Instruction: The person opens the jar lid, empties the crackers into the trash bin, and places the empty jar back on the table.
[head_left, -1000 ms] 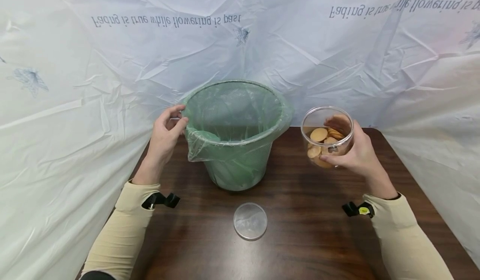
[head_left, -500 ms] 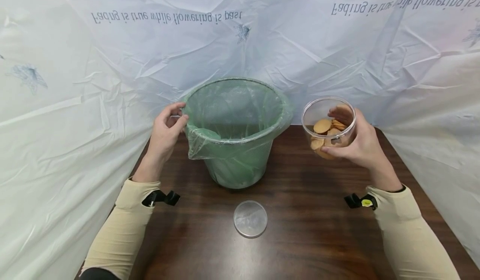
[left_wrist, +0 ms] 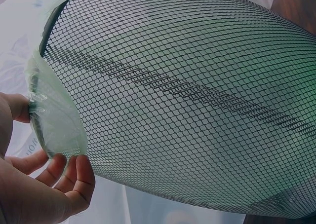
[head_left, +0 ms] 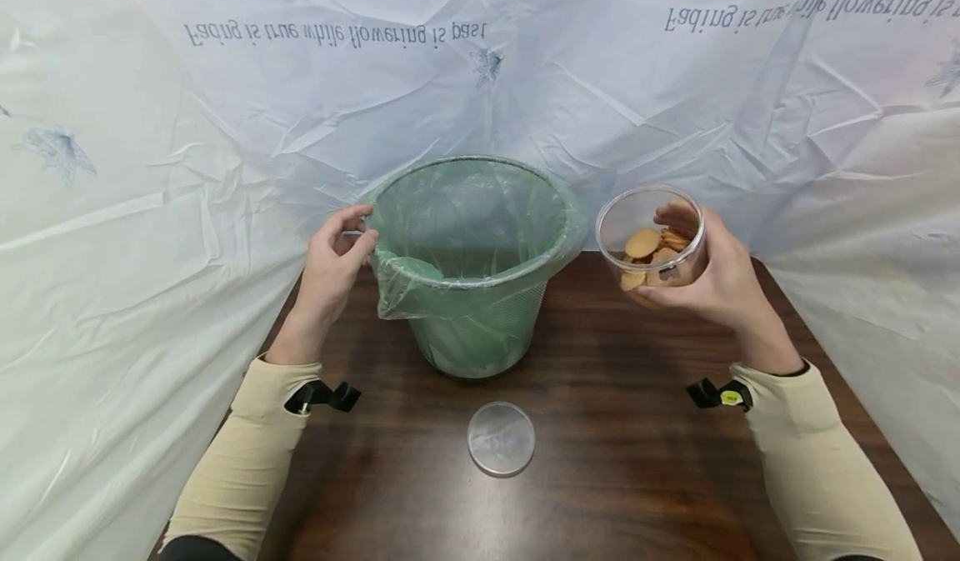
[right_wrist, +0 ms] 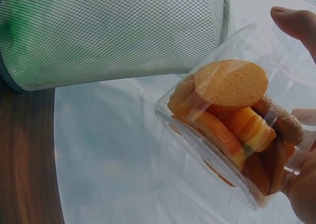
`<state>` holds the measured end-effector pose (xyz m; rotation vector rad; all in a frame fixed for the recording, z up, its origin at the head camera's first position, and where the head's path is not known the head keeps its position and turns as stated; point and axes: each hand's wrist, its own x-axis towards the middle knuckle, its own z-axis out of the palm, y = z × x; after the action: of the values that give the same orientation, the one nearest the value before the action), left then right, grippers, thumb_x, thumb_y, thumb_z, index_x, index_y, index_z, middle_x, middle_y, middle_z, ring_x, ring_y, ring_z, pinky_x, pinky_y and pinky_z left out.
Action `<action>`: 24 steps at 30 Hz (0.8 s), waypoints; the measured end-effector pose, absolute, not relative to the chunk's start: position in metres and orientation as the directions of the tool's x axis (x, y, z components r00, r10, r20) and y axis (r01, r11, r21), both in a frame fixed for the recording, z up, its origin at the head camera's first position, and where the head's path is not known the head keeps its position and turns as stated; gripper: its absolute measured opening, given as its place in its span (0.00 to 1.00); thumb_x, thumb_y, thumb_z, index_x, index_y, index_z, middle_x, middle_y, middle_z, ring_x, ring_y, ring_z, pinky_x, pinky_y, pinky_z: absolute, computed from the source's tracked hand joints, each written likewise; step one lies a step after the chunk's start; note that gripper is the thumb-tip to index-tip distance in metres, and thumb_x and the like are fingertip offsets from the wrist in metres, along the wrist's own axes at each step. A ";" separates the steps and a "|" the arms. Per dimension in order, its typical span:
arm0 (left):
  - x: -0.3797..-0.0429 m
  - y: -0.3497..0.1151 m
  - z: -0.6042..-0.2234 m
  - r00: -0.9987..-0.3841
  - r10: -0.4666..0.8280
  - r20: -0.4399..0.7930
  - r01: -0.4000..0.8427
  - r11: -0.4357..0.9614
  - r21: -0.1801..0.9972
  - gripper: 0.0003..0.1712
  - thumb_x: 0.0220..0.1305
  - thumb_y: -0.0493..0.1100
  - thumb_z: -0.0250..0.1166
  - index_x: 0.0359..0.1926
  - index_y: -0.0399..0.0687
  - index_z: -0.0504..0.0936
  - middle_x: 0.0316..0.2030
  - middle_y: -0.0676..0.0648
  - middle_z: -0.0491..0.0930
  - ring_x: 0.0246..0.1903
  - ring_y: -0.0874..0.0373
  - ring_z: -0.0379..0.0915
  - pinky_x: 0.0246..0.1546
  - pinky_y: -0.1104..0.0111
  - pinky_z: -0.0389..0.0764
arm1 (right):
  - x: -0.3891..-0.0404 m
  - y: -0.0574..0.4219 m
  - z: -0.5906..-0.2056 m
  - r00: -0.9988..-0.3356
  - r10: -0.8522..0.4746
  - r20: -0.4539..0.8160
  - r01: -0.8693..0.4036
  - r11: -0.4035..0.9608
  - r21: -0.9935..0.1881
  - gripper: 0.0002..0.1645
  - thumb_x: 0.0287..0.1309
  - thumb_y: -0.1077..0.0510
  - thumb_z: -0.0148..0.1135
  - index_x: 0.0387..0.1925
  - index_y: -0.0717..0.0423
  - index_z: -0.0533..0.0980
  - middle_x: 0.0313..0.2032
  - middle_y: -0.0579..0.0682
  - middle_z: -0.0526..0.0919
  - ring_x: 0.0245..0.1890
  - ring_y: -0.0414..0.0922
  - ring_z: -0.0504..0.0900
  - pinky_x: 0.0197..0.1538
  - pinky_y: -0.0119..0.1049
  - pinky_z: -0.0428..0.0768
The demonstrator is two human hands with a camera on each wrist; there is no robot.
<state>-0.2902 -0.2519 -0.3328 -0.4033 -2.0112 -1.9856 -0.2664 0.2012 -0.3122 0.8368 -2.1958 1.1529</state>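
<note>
At the left rim of the mesh wastebasket [head_left: 480, 336], my left hand [head_left: 330, 265] holds the edge with thumb and curled fingers, over the folded green bin liner [head_left: 408, 294]. The left wrist view shows the fingertips [left_wrist: 81, 177] against the liner's fold. To the right of the basket, my right hand [head_left: 723, 282] grips a clear round jar [head_left: 611, 240], raised above the table and tilted toward the basket. Inside lie several round flat biscuits [head_left: 642, 244]; one biscuit [right_wrist: 231, 83] shows flat through the wall in the right wrist view. The jar's mouth is uncovered.
A clear round lid [head_left: 501, 438] lies on the dark wooden table [head_left: 600, 478] in front of the basket. White plastic sheeting [head_left: 300, 119] with printed lettering hangs behind and along both sides.
My right hand has lifted the jar higher, then shifted it slightly left and tilted it a little toward the basket. The left hand stays at the rim.
</note>
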 end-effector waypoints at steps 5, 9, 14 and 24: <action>-0.289 -0.252 -0.331 -0.922 -0.005 0.388 0.388 0.019 0.922 0.25 0.67 0.35 0.59 0.63 0.29 0.68 0.41 0.49 0.66 0.34 0.63 0.69 0.28 0.75 0.73 | -0.269 0.200 -0.309 -0.670 -0.281 0.687 -0.717 0.481 -0.504 0.63 0.09 0.79 0.80 0.61 0.70 0.67 0.53 0.69 0.75 0.57 0.38 0.75 0.56 0.21 0.70; -0.288 -0.252 -0.331 -0.924 -0.006 0.383 0.383 0.021 0.923 0.25 0.67 0.36 0.59 0.63 0.29 0.68 0.41 0.49 0.66 0.34 0.63 0.70 0.28 0.75 0.73 | -0.272 0.200 -0.309 -0.672 -0.269 0.690 -0.709 0.501 -0.496 0.63 0.08 0.78 0.81 0.61 0.69 0.68 0.52 0.67 0.77 0.57 0.36 0.75 0.55 0.21 0.70; -0.289 -0.252 -0.331 -0.924 -0.007 0.382 0.381 0.026 0.924 0.25 0.68 0.36 0.59 0.63 0.29 0.68 0.41 0.49 0.66 0.34 0.63 0.70 0.28 0.75 0.73 | -0.270 0.199 -0.305 -0.671 -0.271 0.690 -0.707 0.515 -0.485 0.62 0.10 0.77 0.81 0.61 0.68 0.68 0.53 0.66 0.77 0.57 0.36 0.74 0.55 0.20 0.69; -0.289 -0.251 -0.331 -0.921 -0.001 0.389 0.388 0.020 0.921 0.26 0.67 0.36 0.59 0.63 0.29 0.68 0.41 0.49 0.66 0.34 0.63 0.70 0.28 0.75 0.73 | -0.289 0.210 -0.314 -0.654 -0.283 0.702 -0.708 0.557 -0.434 0.65 0.08 0.70 0.86 0.62 0.61 0.70 0.54 0.59 0.79 0.57 0.38 0.74 0.54 0.21 0.67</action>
<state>-0.2887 -0.2515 -0.3312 -0.3999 -2.0201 -1.9806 -0.2891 0.2104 -0.3144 0.7928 -2.2211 0.9723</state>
